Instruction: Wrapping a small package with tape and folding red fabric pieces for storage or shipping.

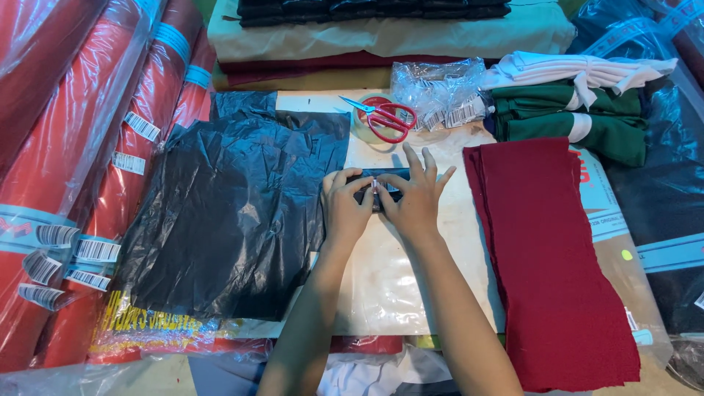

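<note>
— Both hands at the middle of the table [389,293]?
— Yes. Left hand [346,207] and right hand [413,199] side by side, thumbs and forefingers pinched on a small black folded packet [364,177]. Each grip narrow, closed on that packet; right hand's other fingers fanned out toward 12 o'clock.
— Packet's place?
— Flat on the pale table top, just beside the right edge of the black plastic bags [235,213] spread toward 9 o'clock.
— Around that?
— Red-handled scissors [387,117] toward 12 o'clock, lying on a roll of clear tape [361,123]. Crumpled clear plastic wrap [440,92] near 1 o'clock. Stack of dark red cloth [550,257] at 3 o'clock, apart from the hands. Folded green cloth [572,121] and white cloth [579,70] near 2 o'clock. Red fabric rolls [88,147] in clear wrap along 9 to 10 o'clock.
</note>
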